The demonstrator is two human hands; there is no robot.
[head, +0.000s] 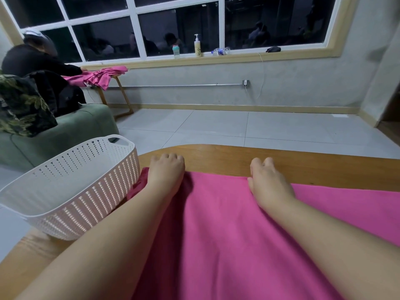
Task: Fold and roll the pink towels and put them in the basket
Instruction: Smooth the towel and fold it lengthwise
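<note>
A pink towel [227, 224] lies spread over the wooden table [303, 165], reaching from the near edge to about the middle. My left hand [166, 172] sits at the towel's far left corner with its fingers curled down over the edge, gripping it. My right hand [268, 182] holds the far edge further right, thumb on the cloth and fingers bent past the hem. A white perforated basket [71, 187] stands on the table's left end, close to my left forearm; no towel shows in the part of its inside that I can see. A bunched bit of pink cloth [139, 187] shows between basket and left hand.
A green sofa [65, 131] with a dark patterned cushion stands beyond the basket. At the back left a person in black handles pink towels [97, 77] on a small wooden table. Bottles line the window sill [216, 58]. Grey tiled floor lies past the table's far edge.
</note>
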